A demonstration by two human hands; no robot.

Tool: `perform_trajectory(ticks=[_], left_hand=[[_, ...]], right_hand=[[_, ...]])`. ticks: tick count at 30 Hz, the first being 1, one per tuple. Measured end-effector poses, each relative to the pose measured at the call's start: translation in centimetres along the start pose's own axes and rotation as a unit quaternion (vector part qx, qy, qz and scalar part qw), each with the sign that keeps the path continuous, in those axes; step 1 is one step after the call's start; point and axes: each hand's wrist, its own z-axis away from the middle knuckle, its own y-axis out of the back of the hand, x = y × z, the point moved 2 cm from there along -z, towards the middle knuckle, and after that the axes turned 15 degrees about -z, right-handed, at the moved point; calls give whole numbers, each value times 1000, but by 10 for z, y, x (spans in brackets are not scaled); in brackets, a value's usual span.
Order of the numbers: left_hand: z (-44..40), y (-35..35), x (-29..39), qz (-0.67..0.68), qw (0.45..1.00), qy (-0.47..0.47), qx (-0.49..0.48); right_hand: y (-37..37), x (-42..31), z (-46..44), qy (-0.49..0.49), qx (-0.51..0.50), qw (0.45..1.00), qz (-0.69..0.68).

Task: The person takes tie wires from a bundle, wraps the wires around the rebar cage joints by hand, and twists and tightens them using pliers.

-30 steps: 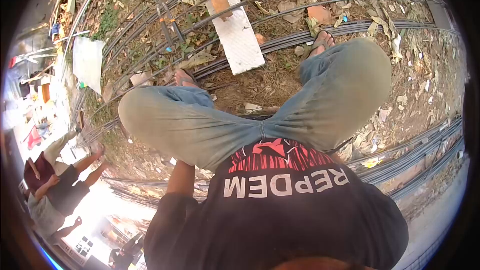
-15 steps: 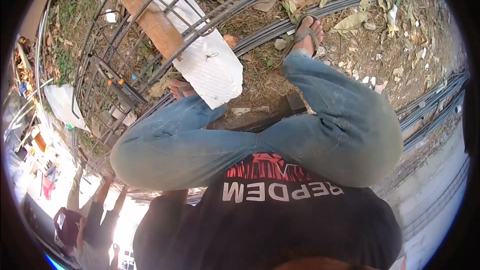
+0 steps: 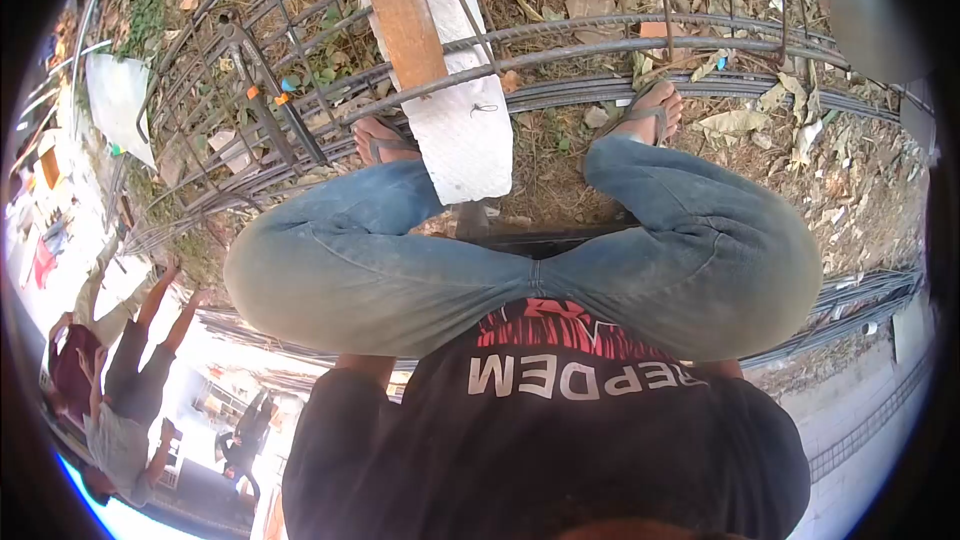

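Neither of my hands shows; both arms run down beside my body and pass out of sight behind my bent legs. Between my feet lies a white board (image 3: 465,145), with a brown wooden piece (image 3: 405,25) on its far part. Long steel bars (image 3: 590,52), joined by thin cross ties, pass in front of my feet. Left of the board, a long-handled tool (image 3: 262,95) with orange marks rests among the bars.
Bundles of rods (image 3: 850,315) lie at the right on littered ground. A white sheet (image 3: 118,105) is at the left. Two people (image 3: 130,400) stand at the lower left, and another person (image 3: 240,445) is farther off. A pale blurred shape is at the upper right.
The view has swung and shifted, so the board and bars sit differently in it. My knees look wider apart than a second ago. A pale blurred shape has appeared at the upper right.
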Motion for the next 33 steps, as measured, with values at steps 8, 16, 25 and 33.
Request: perform_trajectory(ticks=[8,16,25,33], left_hand=[[59,-27,-22,54,998,39,19],[177,0,-150,185,948,254,58],[255,283,-91,394,810,-37,433],[119,360,36,614,634,-315,349]], right_hand=[[77,-31,44,66,-81,993,-56],[134,-51,73,133,-85,982,-107],[211,-256,129,358,56,917,-165],[6,-281,149,250,-271,929,-21]])
